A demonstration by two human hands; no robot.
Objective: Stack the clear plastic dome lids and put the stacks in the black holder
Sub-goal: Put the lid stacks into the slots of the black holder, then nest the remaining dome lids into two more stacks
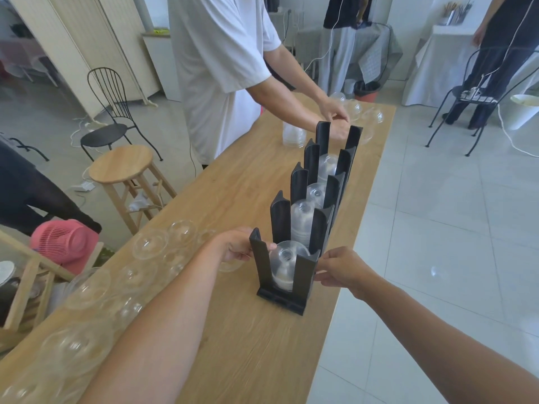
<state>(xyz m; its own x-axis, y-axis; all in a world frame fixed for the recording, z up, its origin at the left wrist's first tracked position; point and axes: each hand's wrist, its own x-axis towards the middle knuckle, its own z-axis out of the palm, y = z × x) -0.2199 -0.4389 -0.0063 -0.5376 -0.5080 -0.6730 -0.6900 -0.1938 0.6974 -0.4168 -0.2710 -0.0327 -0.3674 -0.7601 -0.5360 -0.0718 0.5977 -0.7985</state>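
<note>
In the head view the black holder (303, 282) runs up the wooden table (248, 345) from centre toward 1 o'clock, and four of its slots already hold stacks of clear lids, the nearest stack (287, 265) sitting low. The left hand (237, 246) grips the nearest left wall, while the right hand (339, 268) pinches the right wall. Loose lids (148, 246) wait at 9 o'clock (plenty remain), so I judge the job roughly halfway

You stand at a long wooden table (239, 182) on a pale tiled floor (437, 217). To your left sit a round wooden stool (121, 164) and a black wire chair (108, 112); a white folding screen (73, 48) stands behind.
</note>
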